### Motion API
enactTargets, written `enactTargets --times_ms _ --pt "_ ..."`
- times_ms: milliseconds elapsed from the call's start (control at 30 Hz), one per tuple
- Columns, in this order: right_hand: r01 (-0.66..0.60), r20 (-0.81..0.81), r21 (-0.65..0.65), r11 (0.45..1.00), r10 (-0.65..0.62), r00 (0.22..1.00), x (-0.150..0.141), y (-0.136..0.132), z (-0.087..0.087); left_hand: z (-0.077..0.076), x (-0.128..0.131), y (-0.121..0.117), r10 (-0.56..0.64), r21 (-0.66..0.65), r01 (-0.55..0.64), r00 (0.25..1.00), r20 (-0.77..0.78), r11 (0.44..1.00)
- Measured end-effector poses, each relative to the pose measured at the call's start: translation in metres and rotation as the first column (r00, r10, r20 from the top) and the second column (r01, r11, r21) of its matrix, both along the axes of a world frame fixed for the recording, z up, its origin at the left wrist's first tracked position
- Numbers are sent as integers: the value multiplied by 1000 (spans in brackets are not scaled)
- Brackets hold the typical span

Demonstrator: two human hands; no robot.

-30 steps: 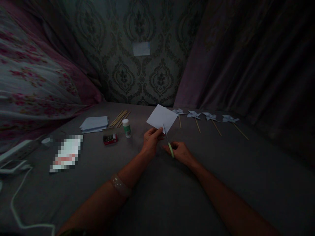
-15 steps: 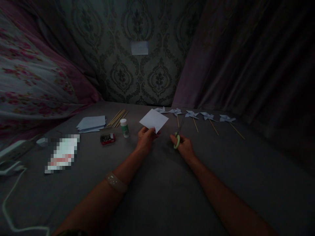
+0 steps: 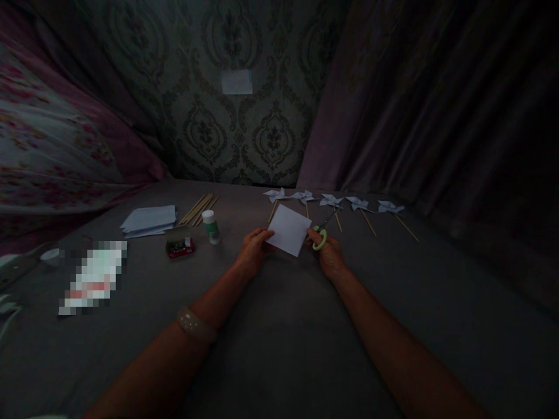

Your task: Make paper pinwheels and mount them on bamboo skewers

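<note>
A square sheet of white paper (image 3: 289,230) is held tilted above the table in front of me. My left hand (image 3: 254,247) pinches its left corner between thumb and fingers. My right hand (image 3: 331,254) grips scissors (image 3: 319,237) with light green handles, their blades pointing up and to the right. The right thumb and fingertips also meet the paper's right corner. Behind the sheet, several white paper pinwheels (image 3: 331,201) on wooden sticks lie in a row along the back of the table.
Left of my hands stand a glue stick (image 3: 211,227) and a small red box (image 3: 180,247) of metal bits. Wooden sticks (image 3: 197,209) and a stack of white paper (image 3: 149,220) lie behind. A blurred packet (image 3: 96,278) rests at the left.
The paper has turned and come lower and to the right. My right hand has met its right corner, the scissors tilting further right. The whole view has shifted slightly.
</note>
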State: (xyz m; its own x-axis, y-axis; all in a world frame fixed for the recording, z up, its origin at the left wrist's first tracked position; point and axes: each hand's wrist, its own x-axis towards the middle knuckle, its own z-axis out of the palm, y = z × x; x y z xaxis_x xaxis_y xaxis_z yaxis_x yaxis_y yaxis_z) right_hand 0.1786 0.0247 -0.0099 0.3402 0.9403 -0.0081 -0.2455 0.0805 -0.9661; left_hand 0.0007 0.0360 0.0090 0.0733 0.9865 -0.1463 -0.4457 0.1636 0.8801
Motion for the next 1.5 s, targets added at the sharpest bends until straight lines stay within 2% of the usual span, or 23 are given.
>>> enactTargets --times_ms 400,600,800,1200,1333,1500 --pt "-41 41 19 999 40 998 0 -1 -6 1 -1 -2 38 19 -37 999 -30 999" --pt "-14 -54 10 1000 15 998 -2 0 -4 0 -1 -1 29 25 -28 999 -15 999" --pt "-109 -69 14 994 110 992 -5 -1 -8 -1 -1 0 4 33 -4 1000 -5 999" --pt "60 23 102 993 -63 998 -11 -4 0 4 5 -7 -71 -9 72 995 69 997" --pt "86 12 125 988 -89 996 -17 -7 3 3 15 -17 -107 -46 110 992 64 993" --pt "92 5 145 985 -94 996 -23 -10 4 -3 25 -26 -161 -34 161 987 8 986"
